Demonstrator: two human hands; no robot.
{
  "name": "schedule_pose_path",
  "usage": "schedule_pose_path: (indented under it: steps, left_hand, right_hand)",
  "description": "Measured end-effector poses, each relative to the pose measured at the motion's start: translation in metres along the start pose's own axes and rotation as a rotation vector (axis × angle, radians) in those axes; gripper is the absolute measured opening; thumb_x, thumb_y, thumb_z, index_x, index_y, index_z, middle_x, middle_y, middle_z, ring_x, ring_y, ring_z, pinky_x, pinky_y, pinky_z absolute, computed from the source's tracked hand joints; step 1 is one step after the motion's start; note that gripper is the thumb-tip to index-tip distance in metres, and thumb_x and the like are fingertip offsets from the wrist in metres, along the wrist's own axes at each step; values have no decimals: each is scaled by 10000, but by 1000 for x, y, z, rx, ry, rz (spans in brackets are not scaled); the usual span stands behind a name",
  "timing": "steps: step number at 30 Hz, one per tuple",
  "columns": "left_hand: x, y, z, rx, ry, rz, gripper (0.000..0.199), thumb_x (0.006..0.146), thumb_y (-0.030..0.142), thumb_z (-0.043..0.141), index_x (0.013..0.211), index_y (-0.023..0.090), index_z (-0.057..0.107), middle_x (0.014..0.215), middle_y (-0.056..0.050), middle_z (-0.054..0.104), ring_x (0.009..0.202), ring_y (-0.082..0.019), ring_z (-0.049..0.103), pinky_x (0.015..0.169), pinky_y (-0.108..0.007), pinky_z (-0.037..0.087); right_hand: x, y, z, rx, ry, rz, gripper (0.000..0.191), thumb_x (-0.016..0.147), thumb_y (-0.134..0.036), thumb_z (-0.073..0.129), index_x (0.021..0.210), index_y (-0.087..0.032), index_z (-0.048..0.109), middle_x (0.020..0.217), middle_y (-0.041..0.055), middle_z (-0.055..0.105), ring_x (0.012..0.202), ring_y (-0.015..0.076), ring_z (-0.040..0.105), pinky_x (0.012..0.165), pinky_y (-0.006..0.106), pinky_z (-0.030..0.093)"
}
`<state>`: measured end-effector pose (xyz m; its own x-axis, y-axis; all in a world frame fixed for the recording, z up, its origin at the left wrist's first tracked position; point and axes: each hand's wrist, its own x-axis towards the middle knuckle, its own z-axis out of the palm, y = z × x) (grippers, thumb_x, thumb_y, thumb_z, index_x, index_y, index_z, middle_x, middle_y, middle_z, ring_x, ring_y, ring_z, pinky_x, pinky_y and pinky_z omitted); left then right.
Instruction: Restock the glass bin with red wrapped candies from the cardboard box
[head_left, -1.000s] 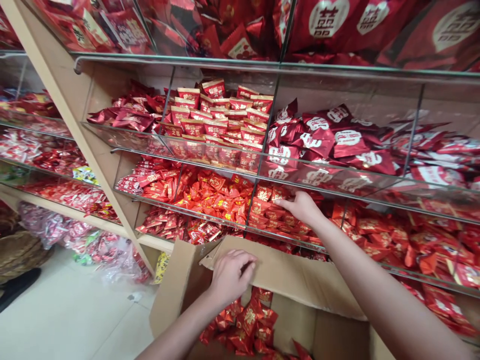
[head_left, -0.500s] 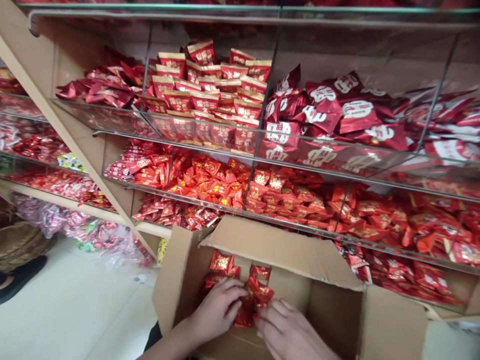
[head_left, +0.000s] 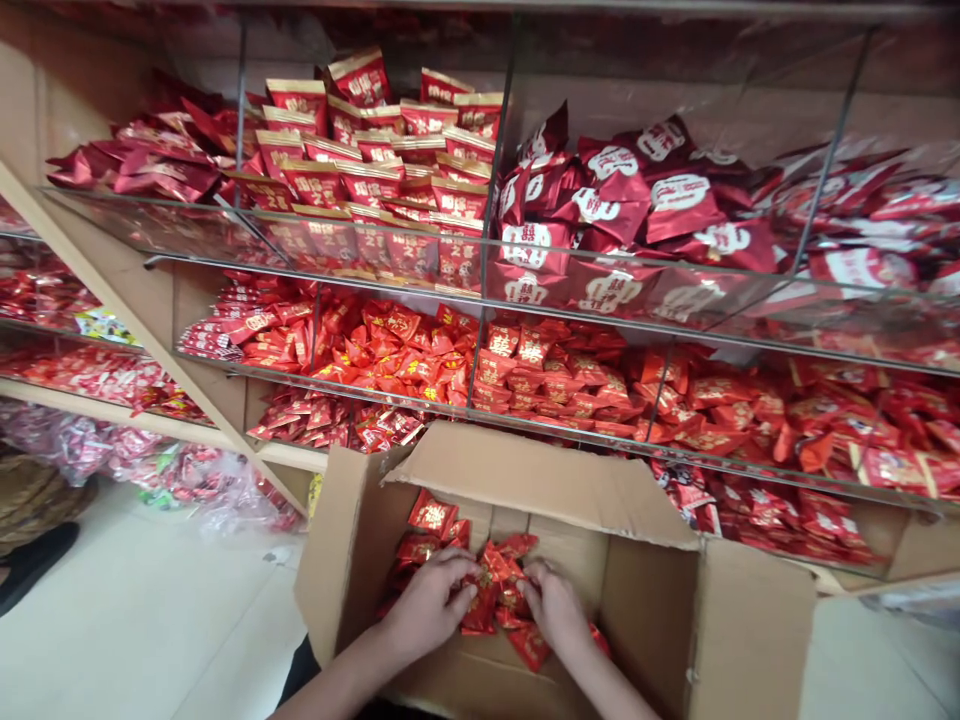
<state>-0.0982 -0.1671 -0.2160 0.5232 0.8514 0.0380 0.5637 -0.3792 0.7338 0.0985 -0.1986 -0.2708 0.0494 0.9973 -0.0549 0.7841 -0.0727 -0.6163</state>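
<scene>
Both hands reach into an open cardboard box (head_left: 525, 480) holding small red packets (head_left: 433, 513). My left hand (head_left: 433, 605) is on the left side of the pile, thumb and fingers curled at a red packet (head_left: 480, 603) with gold print. On the other side of the same pile, my right hand (head_left: 555, 605) has its fingertips bent against red packets. More packets (head_left: 529, 645) lie below and beside my right hand on the box bottom. The fingertips of both hands are partly hidden among the packets.
Shelves with clear front panels (head_left: 375, 285) rise behind the box, filled with red and maroon packets (head_left: 686, 205). Plastic bags (head_left: 225, 480) lie at the lower left on the tiled floor (head_left: 165, 590). A dark shoe (head_left: 37, 565) and a woven basket (head_left: 34, 500) are at the left edge.
My right hand has moved up among the packets, its fingers now pointing at the pile's middle. More packets show at the pile's lower right. The view has shifted, so shelves and box appear further left.
</scene>
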Motion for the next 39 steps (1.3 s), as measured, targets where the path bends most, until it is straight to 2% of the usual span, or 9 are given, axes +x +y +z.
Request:
schedule_pose_path:
  steps: [5, 9, 12, 15, 22, 26, 30, 35, 39]
  left_hand:
    - [-6, 11, -5, -176, 23, -60, 315, 775, 168, 492, 1074, 231, 569, 1094, -50, 606, 1028, -181, 540, 928, -324, 401]
    - [-1, 37, -10, -400, -30, -69, 528, 711, 202, 607, 1214, 227, 450, 1250, -70, 502, 1135, -206, 456, 974, -347, 350]
    - [9, 63, -15, -641, -125, -142, 314, 711, 283, 626, 990, 148, 578, 943, -60, 645, 840, -175, 592, 740, -280, 473]
    - [19, 85, -23, -846, -150, -195, 216, 709, 325, 634, 774, 123, 593, 640, 10, 616, 538, -92, 540, 535, -205, 436]
    - [24, 106, -32, -1251, -54, -299, 259, 704, 386, 642, 758, 136, 603, 614, -1, 617, 522, -87, 546, 534, -216, 459]
    - [26, 109, -31, -1243, 23, -231, 263, 707, 389, 638, 772, 135, 619, 627, 5, 616, 548, -84, 544, 530, -197, 446]
    - [27, 110, -39, -1106, 1, -131, 347, 687, 383, 659, 958, 170, 624, 877, -33, 648, 725, -123, 582, 681, -252, 477]
    - [23, 111, -51, -1294, -132, -261, 428, 729, 480, 578, 1060, 209, 571, 980, -67, 617, 754, -155, 615, 640, -272, 489]
    - [24, 113, -47, -1273, 93, -261, 373, 642, 239, 716, 991, 194, 591, 937, -27, 638, 689, -95, 597, 607, -192, 471]
  right_hand:
    - [-19, -5, -27, 69, 60, -103, 237, 852, -236, 353, 844, -211, 588, 917, 76, 609, 811, 205, 603, 722, 293, 455]
    - [-35, -30, -58, 287, 18, -215, 212, 864, -290, 377, 842, -218, 575, 787, 35, 628, 729, 181, 597, 670, 268, 450]
    - [-37, -53, -81, 462, -9, -175, 197, 844, -326, 433, 775, -200, 567, 687, 9, 605, 621, 150, 561, 586, 232, 434]
    - [-33, -70, -100, 647, 21, -104, 203, 818, -345, 486, 729, -182, 568, 645, -1, 578, 586, 126, 515, 548, 215, 413]
    - [-26, -84, -111, 998, 155, 30, 165, 737, -335, 609, 704, -174, 603, 547, -35, 549, 459, 65, 425, 437, 165, 364]
    - [-25, -85, -107, 985, 213, -43, 75, 757, -284, 601, 754, -209, 610, 644, -32, 595, 547, 75, 502, 529, 179, 430]
    - [-24, -83, -113, 828, 326, -196, 81, 768, -223, 584, 838, -249, 616, 792, -7, 595, 649, 108, 551, 574, 227, 461]
    - [-29, -81, -125, 415, 433, -513, 259, 740, -123, 587, 925, -293, 652, 899, 46, 579, 831, 182, 575, 676, 316, 484]
    - [-35, -91, -114, 542, 493, -379, 349, 733, -159, 599, 1057, -285, 575, 1044, 80, 538, 891, 198, 568, 730, 349, 494]
